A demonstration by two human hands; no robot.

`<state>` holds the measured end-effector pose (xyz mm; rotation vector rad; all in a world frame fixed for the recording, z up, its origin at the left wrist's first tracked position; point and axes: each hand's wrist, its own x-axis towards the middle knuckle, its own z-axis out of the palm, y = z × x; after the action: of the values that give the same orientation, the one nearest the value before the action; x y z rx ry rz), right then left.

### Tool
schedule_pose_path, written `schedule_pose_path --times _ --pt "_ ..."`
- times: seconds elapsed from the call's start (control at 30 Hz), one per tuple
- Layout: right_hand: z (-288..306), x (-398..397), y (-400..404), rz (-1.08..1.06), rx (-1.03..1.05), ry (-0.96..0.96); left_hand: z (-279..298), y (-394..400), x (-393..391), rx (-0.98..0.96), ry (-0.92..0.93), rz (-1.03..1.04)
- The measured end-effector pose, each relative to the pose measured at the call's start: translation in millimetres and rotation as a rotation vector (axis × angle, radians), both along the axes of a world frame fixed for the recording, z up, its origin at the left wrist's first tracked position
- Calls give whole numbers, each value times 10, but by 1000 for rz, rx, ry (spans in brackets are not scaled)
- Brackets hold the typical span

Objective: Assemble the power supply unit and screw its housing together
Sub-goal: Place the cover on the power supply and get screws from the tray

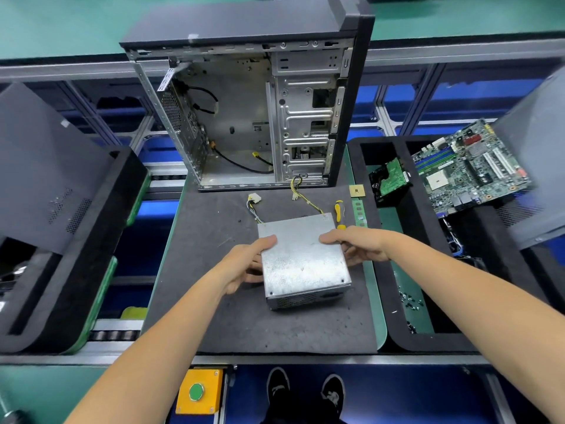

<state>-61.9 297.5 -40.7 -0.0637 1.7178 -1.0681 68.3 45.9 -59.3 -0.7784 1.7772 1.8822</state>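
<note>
Both hands hold the power supply unit over the dark mat in the middle of the bench. On its left side, the left hand grips the metal box with the thumb lying across the top edge and the fingers curled beneath. The unit's grey lid faces up, slightly tilted, with the vented end toward the person; whether its underside touches the mat cannot be told. From its far edge two cable bundles run out onto the mat: one ending in a white connector, the other yellow and black, reaching toward the open computer case that stands upright at the back of the mat. On the unit's right side, the right hand grips the box the same way, thumb on top, fingers wrapped around the side. Just beyond that hand lies a yellow-handled screwdriver, and beside it a green memory stick and a small square chip. Farther right, a black tray holds loose screws, a hard drive and a motherboard.
</note>
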Motion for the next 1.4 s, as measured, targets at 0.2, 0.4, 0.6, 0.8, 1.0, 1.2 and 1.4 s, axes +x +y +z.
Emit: schedule_pose_path --times 0.2,0.4,0.6,0.8,1.0,1.2,1.4 --pt "45 -29 -14 7 19 -13 21 -31 -37 1 -19 -16" --pt "92 -51 -20 45 12 -85 29 28 8 2 4 -37" --pt "137 -15 -67 15 46 -7 43 20 14 -27 31 -41" --pt "257 -7 -84 53 97 15 69 37 22 -105 60 -25" --pt "267 79 -140 84 106 -15 103 38 89 -178 58 -43" --pt "267 77 -145 92 165 -27 155 117 52 -140 7 -121" --pt "288 75 -132 114 204 -47 147 101 40 -128 -22 -157"
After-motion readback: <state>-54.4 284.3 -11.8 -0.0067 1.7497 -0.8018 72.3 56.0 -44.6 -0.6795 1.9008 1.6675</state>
